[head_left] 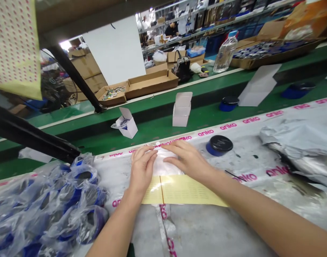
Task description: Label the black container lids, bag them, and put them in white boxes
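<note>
My left hand (143, 165) rests over the near side of the work surface, its fingers curled and the thumb close to the forefinger. What its fingertips hold, if anything, I cannot make out. Reaching in from the right, my right hand (189, 159) has its forefinger stretched and its thumb apart from it. A small white round piece (158, 144) shows at the fingertips between both hands. Beneath them lies glossy clear plastic (163, 167), and closer to me a yellow printed sheet (187, 189). A round blue tin with a black top (219, 145) stands right of my right hand.
Many bagged blue tins (84, 192) crowd the left. Across the green conveyor (155, 132) stand open white boxes (182, 110) and another blue tin (229, 103). A black post (69, 75) rises at left. Behind are cardboard trays (152, 84) and a water bottle (226, 53).
</note>
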Available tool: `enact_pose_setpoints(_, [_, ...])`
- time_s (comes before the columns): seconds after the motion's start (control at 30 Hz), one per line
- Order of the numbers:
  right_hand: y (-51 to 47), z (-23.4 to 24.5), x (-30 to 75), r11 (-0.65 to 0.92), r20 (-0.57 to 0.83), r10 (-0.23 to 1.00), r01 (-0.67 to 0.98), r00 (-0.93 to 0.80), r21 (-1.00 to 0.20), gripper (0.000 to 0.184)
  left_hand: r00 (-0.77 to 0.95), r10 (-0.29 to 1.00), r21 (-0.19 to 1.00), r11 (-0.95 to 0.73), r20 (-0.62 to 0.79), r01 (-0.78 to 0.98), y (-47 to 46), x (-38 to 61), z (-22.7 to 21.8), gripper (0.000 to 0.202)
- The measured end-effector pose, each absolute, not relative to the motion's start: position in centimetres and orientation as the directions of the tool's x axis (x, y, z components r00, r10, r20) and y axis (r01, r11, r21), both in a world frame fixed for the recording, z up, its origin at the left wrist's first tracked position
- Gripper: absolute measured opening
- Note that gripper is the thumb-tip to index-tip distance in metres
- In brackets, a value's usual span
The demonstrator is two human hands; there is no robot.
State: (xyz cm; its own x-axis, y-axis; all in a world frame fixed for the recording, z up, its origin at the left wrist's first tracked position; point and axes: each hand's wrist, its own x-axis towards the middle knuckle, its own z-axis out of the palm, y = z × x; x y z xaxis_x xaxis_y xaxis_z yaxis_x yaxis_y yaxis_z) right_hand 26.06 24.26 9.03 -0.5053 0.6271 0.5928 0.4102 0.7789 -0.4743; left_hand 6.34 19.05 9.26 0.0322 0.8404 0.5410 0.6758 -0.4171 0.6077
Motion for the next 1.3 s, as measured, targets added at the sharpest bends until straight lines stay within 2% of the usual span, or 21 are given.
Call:
enact_pose_setpoints(0.03, [24.1, 9.1, 25.9, 0.771, 0.588, 0.637, 0.394, -0.499, -0.501, 0.029, 0.032, 0.828, 0.630, -0.450, 0.559, 0.634, 19.0, 6.5, 9.4, 0.014])
enact_pose_setpoints(0.1, [23.7, 9.3, 25.7, 0.767, 0.591, 0.640, 0.355, -0.491, -0.535, 0.021, 0.005, 0.835, 0.697, -0.462, 0.550, 0.548, 19.0, 6.8, 9.6, 0.008])
enact_pose_setpoints(0.17, [23.6, 9.3, 25.6, 0.776, 0.610, 0.627, 0.322, -0.486, -0.542, 0.018, -0.059, 0.887, 0.809, -0.388, 0.457, 0.441, 19.0, 7.0, 9.6, 0.008])
enact_pose_setpoints(0.23, [23.6, 9.4, 25.8, 0.772, 0.610, 0.631, 0.308, -0.479, -0.556, 0.022, -0.085, 0.958, 0.919, -0.233, 0.273, 0.317, 19.1, 7.1, 9.5, 0.028])
enact_pose_setpoints(0.3, [23.8, 9.6, 26.0, 0.739, 0.577, 0.667, 0.314, -0.471, -0.596, 0.022, -0.056, 0.992, 0.964, -0.093, 0.110, 0.248, 19.2, 7.0, 9.3, 0.056])
enact_pose_setpoints(0.37, [24.0, 10.0, 26.3, 0.690, 0.563, 0.719, 0.320, -0.407, -0.649, 0.021, -0.017, 0.999, 0.962, -0.035, 0.041, 0.270, 19.4, 6.9, 9.2, 0.064])
enact_pose_setpoints(0.47, [24.4, 11.2, 27.0, 0.579, 0.549, 0.815, 0.296, -0.185, -0.760, 0.016, 0.000, 0.999, 0.941, -0.035, 0.037, 0.336, 19.4, 6.8, 9.1, 0.062])
enact_pose_setpoints(0.57, [25.0, 12.8, 28.3, 0.430, 0.433, 0.901, 0.227, -0.037, -0.874, 0.010, 0.034, 0.999, 0.933, 0.004, -0.018, 0.359, 19.0, 6.9, 9.3, 0.056])
enact_pose_setpoints(0.63, [25.4, 14.0, 29.5, 0.344, 0.336, 0.939, 0.162, -0.078, -0.925, 0.009, 0.024, 0.999, 0.933, -0.029, 0.022, 0.358, 18.8, 7.0, 9.9, 0.052])
enact_pose_setpoints(0.73, [25.8, 15.3, 31.0, 0.242, 0.220, 0.945, 0.068, -0.241, -0.968, 0.009, -0.095, 0.968, 0.936, -0.194, 0.231, 0.295, 18.7, 7.8, 11.6, 0.029])
enact_pose_setpoints(0.8, [25.8, 15.7, 31.5, 0.177, 0.167, 0.931, 0.001, -0.324, -0.984, 0.010, -0.157, 0.944, 0.943, -0.253, 0.289, 0.214, 19.1, 8.9, 12.9, 0.025])
enact_pose_setpoints(0.87, [25.8, 15.7, 31.6, 0.109, 0.126, 0.920, -0.066, -0.372, -0.992, 0.012, -0.106, 0.968, 0.971, -0.220, 0.229, 0.092, 19.9, 10.4, 14.1, 0.033])
enact_pose_setpoints(0.93, [25.8, 15.5, 31.5, 0.052, 0.095, 0.918, -0.121, -0.386, -0.991, 0.015, 0.024, 0.987, 0.987, -0.161, 0.162, -0.016, 20.9, 12.2, 14.9, 0.044])
enact_pose_setpoints(1.0, [25.8, 15.4, 31.6, 0.013, 0.072, 0.924, -0.157, -0.375, -0.988, 0.020, 0.065, 0.984, 0.985, -0.160, 0.165, -0.069, 21.9, 13.9, 15.5, 0.035])
enact_pose_setpoints(1.07, [26.1, 15.7, 32.0, 0.005, 0.072, 0.937, -0.191, -0.343, -0.982, 0.027, 0.013, 0.975, 0.970, -0.220, 0.223, -0.101, 22.8, 15.4, 15.9, 0.021])
enact_pose_setpoints(1.13, [26.3, 16.4, 33.0, 0.011, 0.085, 0.950, -0.237, -0.302, -0.971, 0.032, -0.034, 0.973, 0.954, -0.231, 0.229, -0.190, 23.4, 16.5, 16.5, 0.019])
enact_pose_setpoints(1.2, [26.4, 17.2, 34.5, 0.003, 0.090, 0.959, -0.310, -0.268, -0.951, 0.031, -0.014, 0.988, 0.932, -0.149, 0.153, -0.330, 23.8, 17.3, 17.1, 0.022])
enact_pose_setpoints(1.3, [25.6, 17.4, 36.7, -0.061, 0.040, 0.973, -0.418, -0.229, -0.907, 0.028, 0.107, 0.994, 0.865, 0.051, 0.003, -0.499, 23.9, 18.4, 17.5, 0.023])
